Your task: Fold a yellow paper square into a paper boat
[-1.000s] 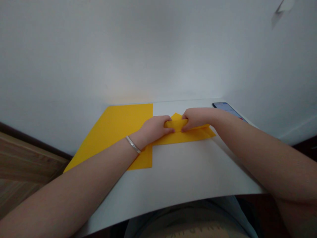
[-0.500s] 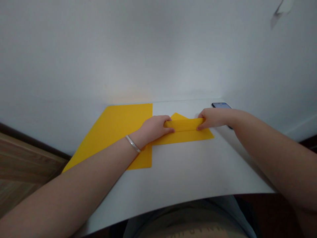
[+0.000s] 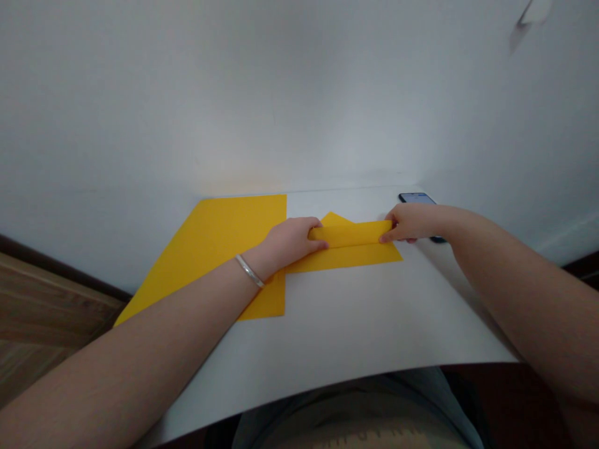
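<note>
A folded yellow paper lies on the white table, with a raised folded strip along its top. My left hand pinches the left end of that strip, fingers closed on it. My right hand pinches the right end, fingers pressed together on the fold. A silver bangle sits on my left wrist.
A flat yellow sheet lies to the left, partly under my left forearm and reaching the table's left edge. A dark phone rests at the back right, beside my right hand. A white wall stands close behind. Wooden floor shows at left.
My right hand has slid rightward along the folded strip from its middle to its right end. My left hand has stayed in place.
</note>
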Motion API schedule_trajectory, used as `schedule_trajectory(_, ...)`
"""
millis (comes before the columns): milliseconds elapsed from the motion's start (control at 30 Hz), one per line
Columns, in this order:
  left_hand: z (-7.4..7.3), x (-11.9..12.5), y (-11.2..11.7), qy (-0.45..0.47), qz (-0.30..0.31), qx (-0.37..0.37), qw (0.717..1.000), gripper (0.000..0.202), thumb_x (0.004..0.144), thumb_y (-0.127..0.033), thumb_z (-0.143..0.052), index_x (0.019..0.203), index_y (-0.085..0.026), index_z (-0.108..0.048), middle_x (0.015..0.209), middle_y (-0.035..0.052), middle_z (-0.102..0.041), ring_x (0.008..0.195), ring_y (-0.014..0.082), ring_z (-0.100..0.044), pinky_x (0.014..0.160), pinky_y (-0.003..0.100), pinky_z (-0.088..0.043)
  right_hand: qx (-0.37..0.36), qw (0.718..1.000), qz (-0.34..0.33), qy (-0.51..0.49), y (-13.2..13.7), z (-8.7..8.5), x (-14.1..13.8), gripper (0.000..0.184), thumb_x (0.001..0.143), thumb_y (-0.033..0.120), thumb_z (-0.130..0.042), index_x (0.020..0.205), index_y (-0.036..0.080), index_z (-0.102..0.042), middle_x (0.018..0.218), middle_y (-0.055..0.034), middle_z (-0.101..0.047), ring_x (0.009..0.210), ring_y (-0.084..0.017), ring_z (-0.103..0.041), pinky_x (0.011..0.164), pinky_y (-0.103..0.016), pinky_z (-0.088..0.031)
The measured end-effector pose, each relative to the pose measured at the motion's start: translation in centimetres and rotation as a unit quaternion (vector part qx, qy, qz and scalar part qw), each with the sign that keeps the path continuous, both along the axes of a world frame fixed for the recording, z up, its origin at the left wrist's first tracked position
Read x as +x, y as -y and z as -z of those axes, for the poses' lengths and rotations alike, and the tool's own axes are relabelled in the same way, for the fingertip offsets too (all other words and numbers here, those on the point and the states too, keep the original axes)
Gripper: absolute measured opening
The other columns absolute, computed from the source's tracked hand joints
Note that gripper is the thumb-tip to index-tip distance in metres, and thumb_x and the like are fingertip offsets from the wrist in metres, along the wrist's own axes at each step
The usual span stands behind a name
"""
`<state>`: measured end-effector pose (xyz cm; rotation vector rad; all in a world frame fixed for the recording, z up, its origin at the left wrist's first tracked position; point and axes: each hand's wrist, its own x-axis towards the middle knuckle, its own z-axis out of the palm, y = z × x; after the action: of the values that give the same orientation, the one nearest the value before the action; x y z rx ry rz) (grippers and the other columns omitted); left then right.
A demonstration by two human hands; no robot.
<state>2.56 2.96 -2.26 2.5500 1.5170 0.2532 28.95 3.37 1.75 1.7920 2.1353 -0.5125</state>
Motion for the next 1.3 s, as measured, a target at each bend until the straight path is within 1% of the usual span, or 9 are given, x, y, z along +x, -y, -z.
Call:
schedule_trajectory(267, 0.0, 0.1, 0.1, 0.006, 0.005, -0.015, 1.000, 0.044, 0.080, -0.053, -0.056, 0.111, -0.024, -0.062, 0.101, 0.0046, -0.069, 0.089, 0.0235, -0.064, 0.072, 0.030, -0.047, -0.012, 1.000, 0.021, 0.003, -0.9, 0.6, 0.9, 0.033, 0.072, 0.050, -0.061, 0.059, 0.020, -0.060, 0.058, -0.0033, -0.061, 0.050, -0.014, -0.051, 0.051, -0.030, -0.037)
schedule_trajectory(433, 0.1, 0.1, 0.0, 0.014, 0.004, -0.022, 1.000, 0.046, 0.078, -0.053, -0.057, 0.113, -0.024, -0.061, 0.103, 0.0050, -0.069, 0.090, 0.0236, -0.064, 0.074, 0.030, -0.047, -0.047, 0.997, 0.062, 0.000, -1.6, 0.8, 1.8, 0.031, 0.070, 0.049, -0.063, 0.058, 0.020, -0.060, 0.063, -0.0032, -0.064, 0.049, -0.013, -0.049, 0.048, -0.028, -0.035)
schedule_trajectory(567, 0.1, 0.1, -0.1, 0.010, 0.002, -0.025, 1.000, 0.046, 0.078, -0.053, -0.058, 0.113, -0.024, -0.062, 0.107, 0.0053, -0.068, 0.094, 0.0248, -0.063, 0.075, 0.031, -0.048, -0.061, 0.996, 0.069, -0.017, -1.7, 0.7, 2.3, 0.021, 0.071, 0.040, -0.063, 0.067, 0.020, -0.063, 0.066, -0.0033, -0.065, 0.052, -0.013, -0.051, 0.050, -0.027, -0.035)
schedule_trajectory(667, 0.1, 0.1, -0.3, 0.003, 0.006, -0.031, 1.000, 0.046, 0.078, -0.052, -0.058, 0.114, -0.024, -0.062, 0.109, 0.0054, -0.068, 0.096, 0.0249, -0.063, 0.078, 0.032, -0.048, -0.012, 0.999, 0.037, -0.020, -1.3, 0.1, 2.3, 0.012, 0.071, 0.031, -0.062, 0.075, 0.020, -0.066, 0.069, -0.0038, -0.067, 0.061, -0.016, -0.058, 0.056, -0.028, -0.040)
schedule_trajectory(833, 0.0, 0.0, -0.5, 0.007, 0.015, -0.040, 0.999, 0.047, 0.077, -0.052, -0.060, 0.115, -0.024, -0.062, 0.112, 0.0055, -0.067, 0.097, 0.0244, -0.063, 0.079, 0.031, -0.048, 0.172, 0.983, -0.020, -0.060, 1.3, -1.2, -0.1, 0.018, 0.076, 0.030, -0.058, 0.088, 0.023, -0.070, 0.090, -0.0062, -0.071, 0.077, -0.021, -0.062, 0.066, -0.031, -0.045)
schedule_trajectory(900, -0.3, 0.1, -0.6, 0.009, 0.020, -0.031, 0.999, 0.046, 0.077, -0.052, -0.059, 0.114, -0.024, -0.062, 0.110, 0.0054, -0.068, 0.096, 0.0245, -0.063, 0.078, 0.031, -0.048, 0.187, 0.970, -0.111, -0.111, 2.7, -1.3, -1.7, 0.022, 0.081, 0.026, -0.053, 0.093, 0.025, -0.071, 0.100, -0.0039, -0.071, 0.085, -0.020, -0.063, 0.074, -0.031, -0.047)
schedule_trajectory(1000, -0.9, 0.1, -0.6, 0.009, 0.026, -0.023, 0.999, 0.044, 0.078, -0.052, -0.058, 0.112, -0.024, -0.063, 0.108, 0.0051, -0.068, 0.094, 0.0243, -0.063, 0.076, 0.031, -0.048, 0.209, 0.928, -0.276, -0.137, 4.4, -0.6, -3.7, 0.029, 0.084, 0.022, -0.049, 0.103, 0.021, -0.071, 0.111, -0.0057, -0.068, 0.099, -0.021, -0.060, 0.091, -0.035, -0.045)
schedule_trajectory(1167, -1.8, 0.2, -0.1, 0.003, 0.038, -0.006, 0.999, 0.042, 0.081, -0.050, -0.054, 0.114, -0.025, -0.060, 0.109, 0.0045, -0.068, 0.094, 0.0235, -0.064, 0.075, 0.030, -0.047, 0.274, 0.915, -0.275, -0.108, 5.3, 1.1, -5.2, 0.036, 0.090, 0.022, -0.044, 0.116, 0.021, -0.068, 0.116, -0.0093, -0.066, 0.101, -0.023, -0.060, 0.089, -0.038, -0.046)
schedule_trajectory(1300, -2.0, 0.3, 0.5, -0.011, 0.040, 0.025, 0.999, 0.042, 0.085, -0.049, -0.050, 0.119, -0.026, -0.056, 0.107, 0.0037, -0.068, 0.094, 0.0230, -0.064, 0.076, 0.030, -0.047, 0.297, 0.907, -0.285, -0.087, 5.2, 1.6, -5.4, 0.040, 0.091, 0.021, -0.042, 0.124, 0.024, -0.063, 0.114, -0.0102, -0.065, 0.101, -0.023, -0.058, 0.086, -0.037, -0.047)
